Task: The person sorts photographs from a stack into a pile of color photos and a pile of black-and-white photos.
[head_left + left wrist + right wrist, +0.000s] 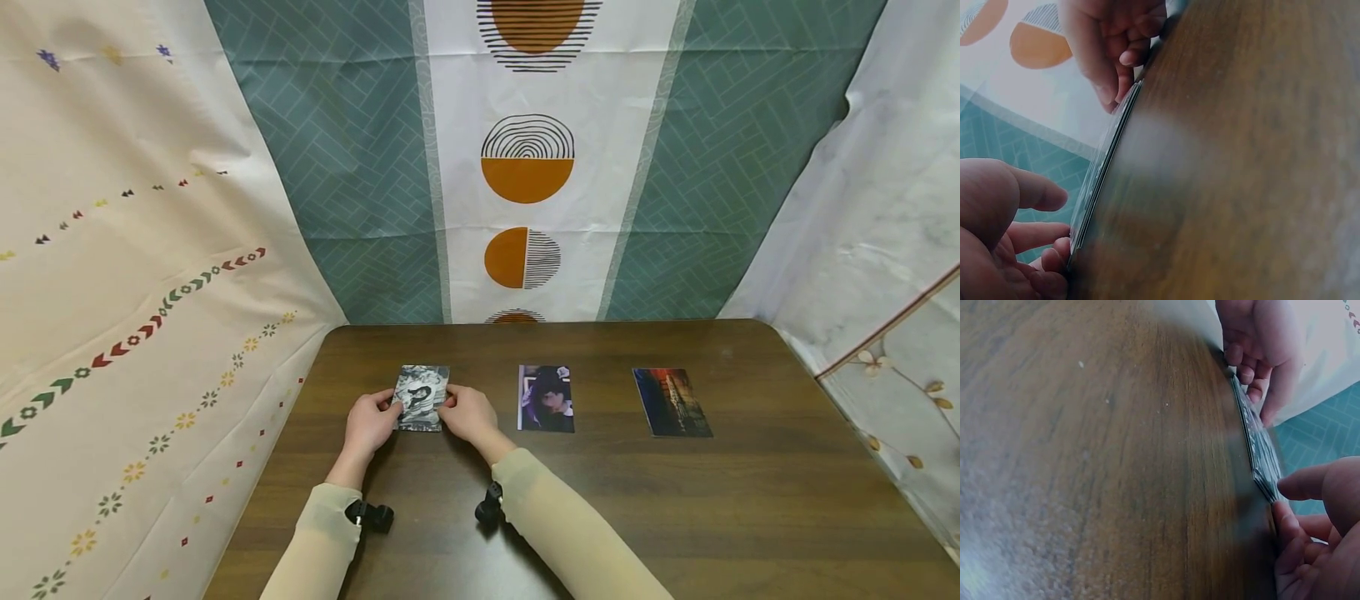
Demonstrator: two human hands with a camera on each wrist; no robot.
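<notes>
A thin stack of photo cards (421,398), its top one a black-and-white picture, lies at the left on the brown table. My left hand (371,423) holds its left edge, thumb at the top face and curled fingers along the side. On the opposite edge my right hand (468,414) grips the stack between thumb and fingers. Seen edge-on in the left wrist view, the stack (1107,159) shows several thin layers. The right wrist view has the stack's glossy top (1259,444) between both hands.
A purple-toned photo card (546,398) lies to the right of my hands. Farther right is a dark card with orange and red (672,402). The wooden table (600,508) ends at a patterned cloth backdrop (345,167), with hanging cloths on both sides.
</notes>
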